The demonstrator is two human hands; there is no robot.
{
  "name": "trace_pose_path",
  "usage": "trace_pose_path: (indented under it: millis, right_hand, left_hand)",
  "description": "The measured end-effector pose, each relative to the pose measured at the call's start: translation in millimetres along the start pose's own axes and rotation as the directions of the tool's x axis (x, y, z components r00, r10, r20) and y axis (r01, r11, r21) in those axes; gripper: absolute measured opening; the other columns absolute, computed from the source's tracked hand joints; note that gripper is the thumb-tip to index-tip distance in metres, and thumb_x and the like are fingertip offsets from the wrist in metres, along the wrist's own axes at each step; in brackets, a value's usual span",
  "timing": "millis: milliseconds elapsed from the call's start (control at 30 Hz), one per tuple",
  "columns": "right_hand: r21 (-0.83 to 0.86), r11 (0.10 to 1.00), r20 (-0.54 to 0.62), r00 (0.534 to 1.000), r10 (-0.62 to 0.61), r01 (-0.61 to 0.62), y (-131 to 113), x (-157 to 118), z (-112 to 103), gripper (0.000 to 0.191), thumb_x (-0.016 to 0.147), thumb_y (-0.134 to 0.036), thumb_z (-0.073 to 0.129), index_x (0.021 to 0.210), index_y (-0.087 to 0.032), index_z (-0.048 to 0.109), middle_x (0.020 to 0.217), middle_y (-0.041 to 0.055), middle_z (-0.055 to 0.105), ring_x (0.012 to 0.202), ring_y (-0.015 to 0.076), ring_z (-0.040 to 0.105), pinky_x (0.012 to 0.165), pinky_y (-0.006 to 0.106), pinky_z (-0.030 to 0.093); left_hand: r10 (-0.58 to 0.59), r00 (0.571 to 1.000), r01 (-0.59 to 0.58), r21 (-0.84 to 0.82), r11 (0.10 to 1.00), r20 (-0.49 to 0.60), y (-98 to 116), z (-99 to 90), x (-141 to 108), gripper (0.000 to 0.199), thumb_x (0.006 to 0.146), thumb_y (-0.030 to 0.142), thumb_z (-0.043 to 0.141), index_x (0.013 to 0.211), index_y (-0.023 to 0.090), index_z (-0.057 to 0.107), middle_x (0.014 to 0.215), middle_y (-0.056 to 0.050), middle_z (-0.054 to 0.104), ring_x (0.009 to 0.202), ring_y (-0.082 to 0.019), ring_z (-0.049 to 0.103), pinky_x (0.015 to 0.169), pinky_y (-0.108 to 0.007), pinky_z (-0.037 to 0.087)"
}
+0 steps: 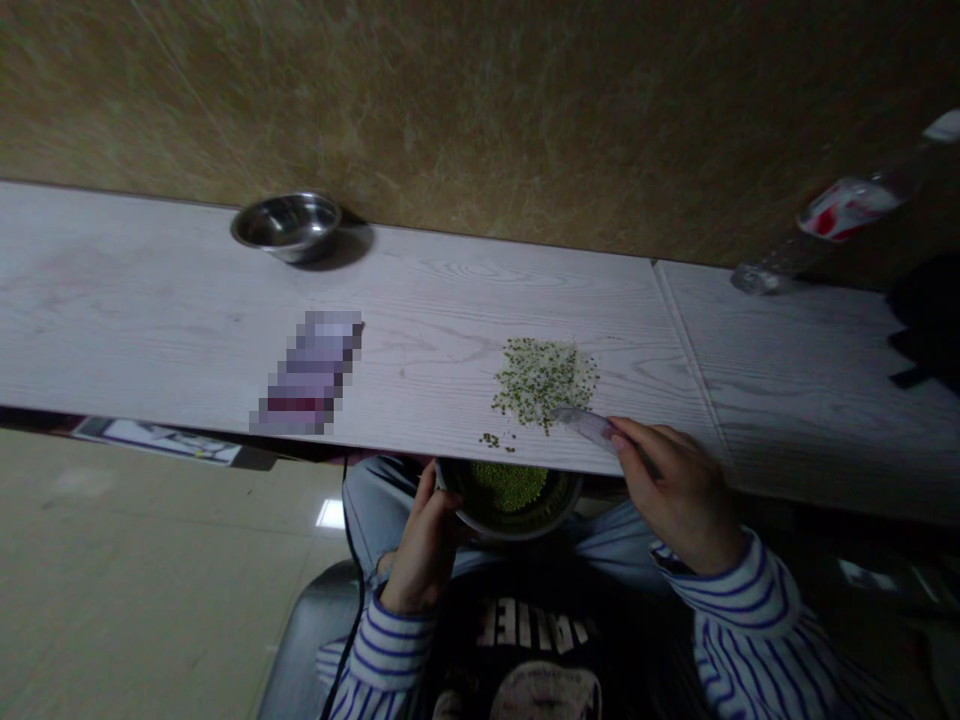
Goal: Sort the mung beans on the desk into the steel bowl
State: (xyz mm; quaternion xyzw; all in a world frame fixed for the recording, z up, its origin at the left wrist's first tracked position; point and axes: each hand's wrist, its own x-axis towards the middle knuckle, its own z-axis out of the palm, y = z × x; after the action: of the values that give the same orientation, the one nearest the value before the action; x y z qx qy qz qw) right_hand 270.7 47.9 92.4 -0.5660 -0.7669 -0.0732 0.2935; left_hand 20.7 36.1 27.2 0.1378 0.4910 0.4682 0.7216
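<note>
My left hand (426, 545) is closed on the rim of a metal bowl (517, 532), held at the table's front edge above my lap. Green beans, which look like mung beans (514, 485), lie inside it. Between the thumb and fingers of my right hand (679, 495) is a flat, clear plastic strip (589, 424), whose exact kind I cannot make out. Its far end touches the near side of a spread-out pile of green beans and small white grains (544, 380) on the table. A few loose beans (489, 440) lie between that pile and the edge.
A second metal bowl (286, 228) stands near the wall at the back left. A blurred-out flat phone-like object (311, 375) lies left of the pile. At right are a clear bottle with a red label (844, 210) and a dark item (930, 320). The pale wooden table (450, 300) is narrow.
</note>
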Motion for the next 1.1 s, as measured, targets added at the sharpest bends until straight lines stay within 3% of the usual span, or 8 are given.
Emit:
trace_pose_path:
  millis: [167,467,733,867,1100]
  right_hand:
    - [0.034,0.999,0.007,1.000,-0.011,0.010,-2.6,-1.7,0.9,0.018,0.090,-0.013,0.055,0.105,-0.013,0.065,0.087,0.0093,0.073,0.078,0.0206,0.068,0.073,0.034,0.052]
    - [0.071,0.997,0.034,0.999,-0.006,0.003,-3.5,-4.2,-2.1,0.021,0.089,-0.011,0.055,0.108,-0.014,0.064,0.090,0.0096,0.074,0.081,0.0201,0.067,0.074,0.034,0.052]
    - [0.120,0.992,0.083,0.996,0.025,-0.035,-5.8,-8.2,-1.2,0.024,0.091,-0.013,0.051,0.112,-0.017,0.064,0.094,0.0092,0.074,0.084,0.0208,0.068,0.077,0.037,0.053]
    - [0.121,0.991,0.091,0.995,0.038,-0.049,-6.0,-10.7,-4.1,0.024,0.091,-0.014,0.051,0.111,-0.018,0.064,0.094,0.0083,0.074,0.084,0.0207,0.068,0.076,0.036,0.053]
    - [0.124,0.992,0.080,0.997,0.014,-0.024,-6.8,-11.0,-4.4,0.023,0.090,-0.011,0.052,0.110,-0.016,0.063,0.093,0.0084,0.074,0.084,0.0197,0.068,0.076,0.035,0.053]
  left_hand:
    - [-0.009,1.000,0.009,0.016,1.000,0.011,-0.6,1.5,0.4,0.053,0.072,0.017,0.055,0.124,0.026,0.051,0.107,-0.002,0.059,0.078,-0.017,0.055,0.050,-0.024,0.045]
    - [-0.009,1.000,0.008,0.020,1.000,0.025,0.4,4.2,-1.0,0.044,0.073,0.017,0.055,0.116,0.026,0.054,0.105,-0.001,0.061,0.077,-0.016,0.058,0.063,-0.029,0.051]
    - [-0.017,1.000,0.017,0.007,1.000,0.008,1.4,7.4,-1.9,0.052,0.069,0.017,0.059,0.121,0.027,0.054,0.101,-0.001,0.061,0.069,-0.014,0.054,0.053,-0.024,0.046]
    - [-0.017,1.000,0.017,0.017,1.000,0.003,-0.4,5.7,-0.6,0.052,0.069,0.017,0.058,0.121,0.027,0.054,0.107,-0.002,0.061,0.074,-0.017,0.056,0.051,-0.024,0.045]
    - [-0.003,0.999,0.002,0.014,1.000,0.040,-3.1,6.0,0.0,0.047,0.074,0.016,0.055,0.120,0.027,0.054,0.112,-0.002,0.061,0.083,-0.019,0.059,0.064,-0.030,0.051]
